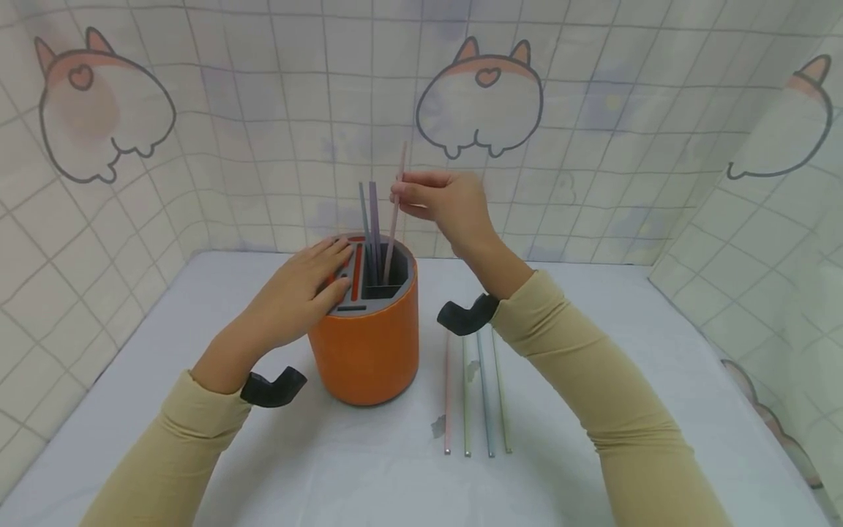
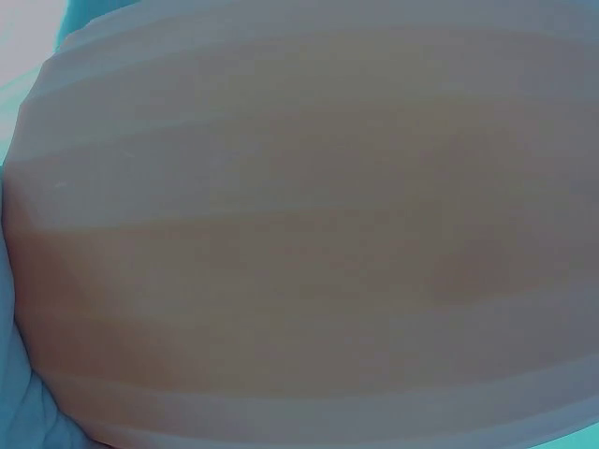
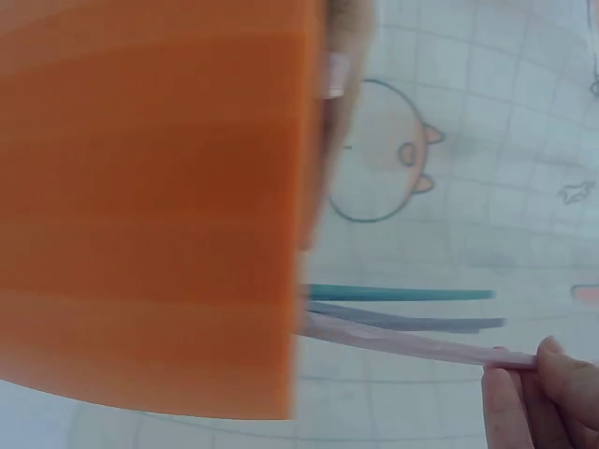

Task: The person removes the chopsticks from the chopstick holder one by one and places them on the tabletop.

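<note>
My right hand (image 1: 454,208) pinches a pink straw (image 1: 395,219) near its upper end. The straw's lower end is inside the open compartment of an orange round desk organizer (image 1: 369,359) with a grey slotted top. A blue straw (image 1: 364,212) and a purple one (image 1: 375,219) stand in that same compartment, leaning slightly left. Across the left part of the organizer's top rests my left hand (image 1: 296,293), fingers extended. In the right wrist view, thumb and fingertips hold the pink straw (image 3: 402,344). The organizer's side wall (image 2: 299,262) fills the left wrist view.
Several straws (image 1: 487,395) in pink, green and blue lie side by side on the white tabletop (image 1: 369,468), right of the organizer. Behind the table hangs a grid-patterned cloth (image 1: 296,132) with cartoon animals. Each wrist carries a black strap piece (image 1: 273,388).
</note>
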`<state>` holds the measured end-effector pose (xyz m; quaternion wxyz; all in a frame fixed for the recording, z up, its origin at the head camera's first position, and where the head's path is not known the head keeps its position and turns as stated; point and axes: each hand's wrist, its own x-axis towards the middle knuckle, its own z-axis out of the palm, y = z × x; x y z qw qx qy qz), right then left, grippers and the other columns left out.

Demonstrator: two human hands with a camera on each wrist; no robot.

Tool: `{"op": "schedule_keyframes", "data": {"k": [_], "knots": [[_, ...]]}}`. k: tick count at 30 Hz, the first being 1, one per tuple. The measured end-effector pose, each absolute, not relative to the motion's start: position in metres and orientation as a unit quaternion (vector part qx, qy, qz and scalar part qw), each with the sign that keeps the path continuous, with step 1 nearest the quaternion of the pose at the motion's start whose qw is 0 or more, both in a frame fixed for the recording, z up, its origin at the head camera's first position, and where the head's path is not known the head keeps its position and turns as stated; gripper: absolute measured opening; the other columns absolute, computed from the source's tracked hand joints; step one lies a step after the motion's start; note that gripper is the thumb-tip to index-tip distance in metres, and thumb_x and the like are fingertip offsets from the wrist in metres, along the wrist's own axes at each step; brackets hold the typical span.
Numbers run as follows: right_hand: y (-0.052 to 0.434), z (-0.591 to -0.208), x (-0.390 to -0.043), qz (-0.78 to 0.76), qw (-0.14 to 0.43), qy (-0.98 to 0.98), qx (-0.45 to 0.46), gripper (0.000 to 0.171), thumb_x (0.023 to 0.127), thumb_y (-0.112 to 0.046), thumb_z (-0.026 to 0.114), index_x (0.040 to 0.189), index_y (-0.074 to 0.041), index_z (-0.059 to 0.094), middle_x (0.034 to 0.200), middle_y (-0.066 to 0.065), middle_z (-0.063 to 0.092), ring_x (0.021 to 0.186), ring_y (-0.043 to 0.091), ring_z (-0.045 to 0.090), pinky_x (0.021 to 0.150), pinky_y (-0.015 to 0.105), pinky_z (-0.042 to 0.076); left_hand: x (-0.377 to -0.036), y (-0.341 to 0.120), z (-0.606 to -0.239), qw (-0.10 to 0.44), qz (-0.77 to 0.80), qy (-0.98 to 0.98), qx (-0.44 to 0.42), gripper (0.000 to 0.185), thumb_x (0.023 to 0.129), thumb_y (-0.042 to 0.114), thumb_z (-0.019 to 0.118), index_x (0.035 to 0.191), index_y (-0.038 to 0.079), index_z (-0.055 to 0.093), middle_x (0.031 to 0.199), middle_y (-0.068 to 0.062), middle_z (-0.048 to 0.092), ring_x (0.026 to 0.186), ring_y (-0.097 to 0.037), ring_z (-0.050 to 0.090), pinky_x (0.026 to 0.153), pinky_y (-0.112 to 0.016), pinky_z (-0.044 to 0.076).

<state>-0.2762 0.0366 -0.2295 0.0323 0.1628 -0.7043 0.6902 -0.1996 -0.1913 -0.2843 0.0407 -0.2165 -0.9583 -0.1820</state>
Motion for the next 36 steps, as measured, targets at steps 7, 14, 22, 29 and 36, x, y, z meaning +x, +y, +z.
{"op": "schedule_keyframes", "data": {"k": [7, 14, 22, 29, 36], "knots": [[0.048, -0.193, -0.267, 0.736, 0.080, -0.646, 0.186, 0.021, 0.086, -0.006, 0.076, 0.104, 0.004, 0.076, 0.088, 0.007, 0.077, 0.084, 0.017, 0.075, 0.084, 0.030, 0.061, -0.200, -0.190, -0.284, 0.041, -0.180, -0.957, -0.222, 0.059, 0.107, 0.036, 0.036, 0.158, 0.008, 0.027, 0.166, -0.011, 0.021, 0.156, -0.032, 0.013, 0.127, -0.054, 0.011], [0.070, -0.165, -0.259, 0.804, 0.123, -0.555, 0.177, 0.014, 0.083, 0.000, 0.077, 0.096, 0.004, 0.077, 0.084, 0.010, 0.077, 0.081, 0.021, 0.076, 0.083, 0.032, 0.061, -0.201, -0.190, -0.284, 0.044, -0.183, -0.956, -0.225, 0.059, 0.107, 0.036, 0.036, 0.157, 0.007, 0.027, 0.166, -0.010, 0.022, 0.156, -0.032, 0.013, 0.127, -0.054, 0.011], [0.103, -0.142, -0.255, 0.842, 0.147, -0.495, 0.156, 0.016, 0.080, 0.002, 0.078, 0.095, 0.006, 0.076, 0.086, 0.015, 0.075, 0.082, 0.025, 0.076, 0.083, 0.032, 0.060, -0.200, -0.191, -0.283, 0.046, -0.186, -0.955, -0.227, 0.058, 0.107, 0.034, 0.038, 0.156, 0.005, 0.029, 0.165, -0.011, 0.024, 0.155, -0.032, 0.015, 0.127, -0.054, 0.013], [0.128, -0.149, -0.257, 0.835, 0.128, -0.524, 0.113, 0.014, 0.078, 0.003, 0.080, 0.092, 0.005, 0.076, 0.080, 0.013, 0.075, 0.078, 0.024, 0.075, 0.080, 0.030, 0.061, -0.199, -0.192, -0.282, 0.043, -0.182, -0.956, -0.224, 0.059, 0.107, 0.036, 0.037, 0.157, 0.006, 0.027, 0.166, -0.011, 0.022, 0.156, -0.032, 0.014, 0.127, -0.053, 0.012], [0.152, -0.181, -0.265, 0.792, 0.083, -0.602, 0.062, 0.012, 0.078, -0.003, 0.081, 0.090, -0.001, 0.079, 0.078, 0.007, 0.077, 0.073, 0.017, 0.075, 0.073, 0.025, 0.062, -0.196, -0.194, -0.282, 0.043, -0.186, -0.955, -0.227, 0.059, 0.107, 0.036, 0.035, 0.157, 0.007, 0.027, 0.166, -0.012, 0.021, 0.156, -0.034, 0.013, 0.127, -0.052, 0.010]]}}
